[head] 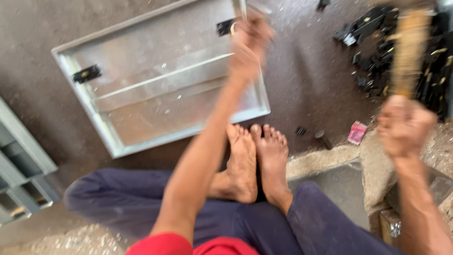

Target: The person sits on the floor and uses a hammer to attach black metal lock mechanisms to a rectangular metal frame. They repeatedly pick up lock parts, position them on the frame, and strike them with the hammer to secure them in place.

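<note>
My left hand [250, 40] is stretched forward over the far right corner of a flat grey metal panel [141, 75] lying on the floor, its fingers closed around a thin metal rod that stands up from the panel by a black fitting [225, 26]. My right hand [403, 125] is raised at the right and grips a wooden handle [409, 49] that points away from me; its head is out of view. Both hands are blurred by motion. My bare feet [257, 160] rest at the panel's near edge.
A second black fitting [86, 73] sits on the panel's left side. A heap of black metal parts [377, 52] lies at the far right, a small pink packet [357, 132] near it. Grey metal frames [21, 165] stand at the left. A concrete step [339, 184] is beside my right leg.
</note>
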